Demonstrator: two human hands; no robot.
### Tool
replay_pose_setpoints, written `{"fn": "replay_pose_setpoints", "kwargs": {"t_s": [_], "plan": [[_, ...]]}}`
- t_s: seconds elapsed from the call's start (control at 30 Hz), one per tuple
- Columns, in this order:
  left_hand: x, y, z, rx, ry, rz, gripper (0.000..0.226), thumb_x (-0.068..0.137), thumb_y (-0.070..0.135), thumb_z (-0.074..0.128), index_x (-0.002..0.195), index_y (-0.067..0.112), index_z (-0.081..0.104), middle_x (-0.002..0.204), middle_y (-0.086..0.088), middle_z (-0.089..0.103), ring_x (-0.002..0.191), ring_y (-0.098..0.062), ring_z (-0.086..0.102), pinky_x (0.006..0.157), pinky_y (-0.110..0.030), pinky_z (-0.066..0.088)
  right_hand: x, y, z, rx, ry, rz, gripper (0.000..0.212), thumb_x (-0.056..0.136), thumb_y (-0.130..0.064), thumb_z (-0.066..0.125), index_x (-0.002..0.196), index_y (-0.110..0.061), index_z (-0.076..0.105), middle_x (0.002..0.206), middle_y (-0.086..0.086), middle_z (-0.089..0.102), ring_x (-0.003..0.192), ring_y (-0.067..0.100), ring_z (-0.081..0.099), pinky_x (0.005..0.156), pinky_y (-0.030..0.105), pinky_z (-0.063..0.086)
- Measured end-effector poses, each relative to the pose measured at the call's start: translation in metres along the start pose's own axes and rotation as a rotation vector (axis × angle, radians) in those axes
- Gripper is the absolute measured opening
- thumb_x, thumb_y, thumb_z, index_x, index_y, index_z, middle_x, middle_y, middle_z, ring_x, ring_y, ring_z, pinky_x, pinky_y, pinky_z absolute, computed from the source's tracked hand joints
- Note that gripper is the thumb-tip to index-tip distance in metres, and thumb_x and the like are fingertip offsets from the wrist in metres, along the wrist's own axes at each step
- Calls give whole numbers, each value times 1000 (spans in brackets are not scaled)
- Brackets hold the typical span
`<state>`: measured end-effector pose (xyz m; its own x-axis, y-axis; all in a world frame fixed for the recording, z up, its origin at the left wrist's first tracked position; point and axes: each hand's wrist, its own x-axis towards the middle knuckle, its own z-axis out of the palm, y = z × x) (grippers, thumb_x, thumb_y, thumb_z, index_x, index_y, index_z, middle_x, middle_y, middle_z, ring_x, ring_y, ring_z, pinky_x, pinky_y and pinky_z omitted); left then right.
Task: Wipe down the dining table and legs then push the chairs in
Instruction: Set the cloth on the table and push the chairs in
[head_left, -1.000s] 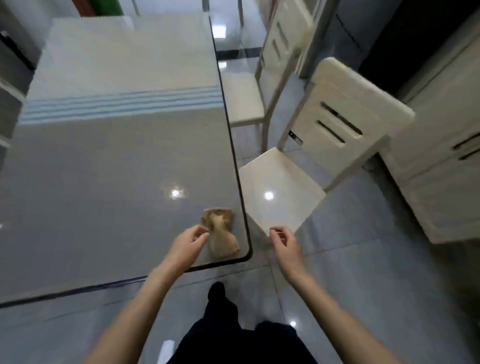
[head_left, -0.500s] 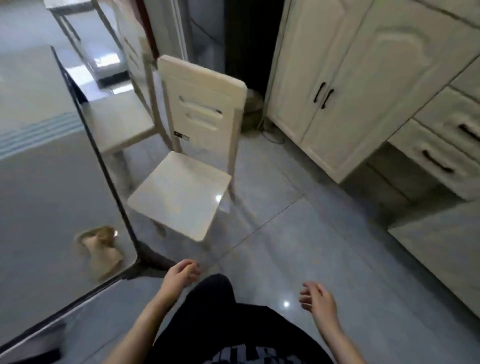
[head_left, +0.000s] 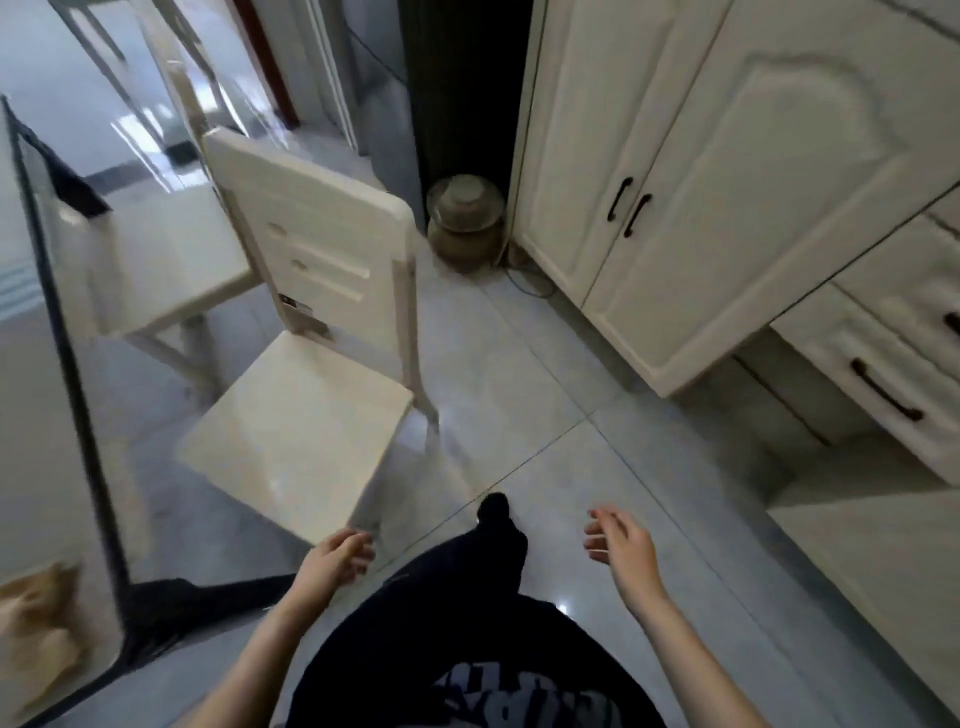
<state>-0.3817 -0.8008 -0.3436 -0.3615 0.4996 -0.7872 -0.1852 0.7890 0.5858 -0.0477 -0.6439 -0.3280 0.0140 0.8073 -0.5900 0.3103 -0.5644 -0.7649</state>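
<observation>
Head view: both hands empty, fingers loosely curled.
Left hand (head_left: 335, 564): near chair (head_left: 296, 431) seat corner.
Right hand (head_left: 621, 545): over floor.
Cloth (head_left: 39, 618): blurred, probably crumpled, at table (head_left: 31, 467) corner, partly cut off.

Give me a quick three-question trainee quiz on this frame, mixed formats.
1. True or false: the left hand is holding the cloth.
2. The nearest chair is: A) pushed under the table B) pulled out from it C) tipped over.
3. What sits on the floor in the dark gap beside the cabinet?

Key: 1 false, both hands empty, right hand included; 2 B; 3 a lidded pot.
</observation>
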Motion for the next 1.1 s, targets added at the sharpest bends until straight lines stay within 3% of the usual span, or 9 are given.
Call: {"fn": "replay_pose_setpoints", "kwargs": {"t_s": [0.27, 0.43, 0.63, 0.7, 0.8, 0.93, 1.03, 1.1], "plan": [[69, 204, 84, 88, -37, 185, 19, 98, 17, 48, 90, 13, 65, 84, -10, 67, 70, -21, 59, 65, -28, 43, 127, -91, -82, -40, 90, 70, 20, 100, -11, 47, 92, 1, 61, 76, 13, 59, 64, 25, 58, 58, 29, 49], [103, 279, 128, 33, 22, 246, 21, 98, 14, 46, 92, 15, 66, 86, -7, 68, 75, -20, 61, 72, -31, 45, 221, -150, -111, -92, 55, 75, 17, 100, -8, 46, 95, 0, 60, 75, 13, 59, 53, 16, 60, 48, 22, 50], [126, 314, 178, -233, 249, 110, 23, 99, 14, 44, 88, 14, 64, 82, -9, 64, 70, -20, 56, 64, -26, 41, 350, -260, -93, -298, -230, -53, 22, 100, -10, 47, 87, -1, 62, 71, 13, 59, 57, 20, 59, 48, 18, 50], [121, 321, 192, -325, 331, 61, 24, 99, 15, 45, 84, 15, 64, 82, -11, 64, 69, -21, 56, 64, -28, 41, 382, -302, -74, -360, -340, -91, 21, 100, -10, 48, 93, 2, 63, 73, 14, 60, 61, 23, 58, 52, 23, 50], [111, 324, 206, -500, 479, 25, 22, 98, 14, 47, 84, 11, 64, 86, -16, 64, 69, -23, 57, 64, -29, 42, 414, -365, -27, -409, -499, -151, 20, 99, -9, 48, 87, -4, 63, 75, 14, 60, 59, 19, 58, 55, 26, 51], [100, 332, 214, -698, 694, 3, 19, 100, 14, 44, 91, 14, 61, 90, -9, 64, 86, -28, 59, 72, -30, 44, 416, -443, 58, -334, -768, -206, 21, 96, -5, 50, 79, -8, 61, 57, 0, 61, 50, 15, 58, 51, 22, 51], [96, 346, 208, -744, 906, 44, 15, 98, 14, 48, 101, 24, 59, 101, -1, 64, 99, -24, 59, 84, -33, 45, 386, -491, 126, -247, -997, -275, 13, 92, -10, 57, 81, -8, 63, 64, 6, 61, 54, 15, 61, 56, 26, 54], [98, 361, 194, -743, 1033, 81, 20, 97, 16, 52, 114, 26, 54, 114, -2, 61, 104, -14, 59, 91, -29, 44, 360, -515, 171, -209, -1123, -325, 13, 94, -11, 54, 85, -7, 63, 67, 5, 63, 57, 14, 63, 58, 26, 56]]}}
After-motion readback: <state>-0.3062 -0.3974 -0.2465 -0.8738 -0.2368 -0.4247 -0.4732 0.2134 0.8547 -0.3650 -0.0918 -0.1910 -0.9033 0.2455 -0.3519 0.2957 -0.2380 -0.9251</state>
